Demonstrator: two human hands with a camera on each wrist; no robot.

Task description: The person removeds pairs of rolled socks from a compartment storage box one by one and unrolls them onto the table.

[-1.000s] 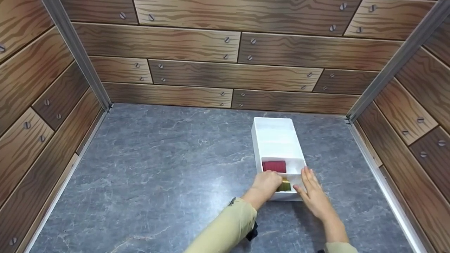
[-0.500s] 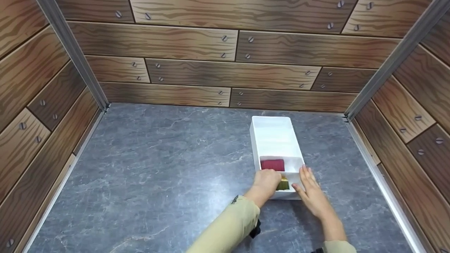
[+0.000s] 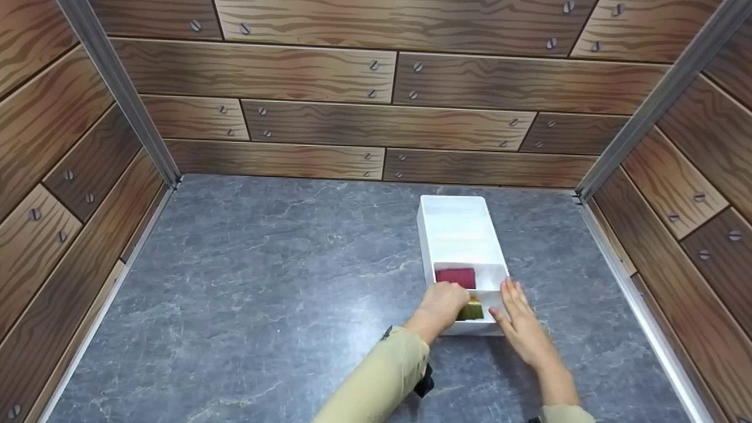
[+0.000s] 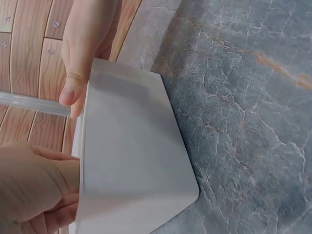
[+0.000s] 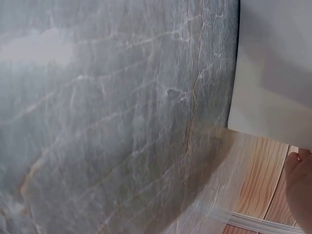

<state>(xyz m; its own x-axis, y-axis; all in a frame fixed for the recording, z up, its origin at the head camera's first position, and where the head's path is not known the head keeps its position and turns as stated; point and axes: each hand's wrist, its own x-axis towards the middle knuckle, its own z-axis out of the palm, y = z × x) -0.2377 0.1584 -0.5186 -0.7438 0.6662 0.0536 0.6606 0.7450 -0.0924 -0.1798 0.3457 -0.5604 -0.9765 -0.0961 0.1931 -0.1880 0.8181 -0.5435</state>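
A long white divided box (image 3: 424,252) stands on the right half of the grey surface. My left hand (image 3: 445,304) reaches over its left rim into the nearest compartment. Its curled fingers hold the left part of an olive-green folded cloth (image 3: 472,311) with a yellowish edge; the fingertips are hidden inside the box. One compartment further back lies a dark red folded cloth (image 3: 456,278). With straight fingers, my right hand (image 3: 527,332) rests along the box's right rim. In the left wrist view the front wall of the box (image 4: 131,131) hides the left fingertips.
Grey marbled flooring (image 3: 282,264) extends left of the box. Wood-patterned panels (image 3: 317,120) enclose the back and both sides, with metal posts (image 3: 132,106) at the corners. The back of the box comes near the rear panel.
The view has shifted slightly. My left hand has edged a little to the left within the front compartment; the right hand and the box keep their places relative to each other.
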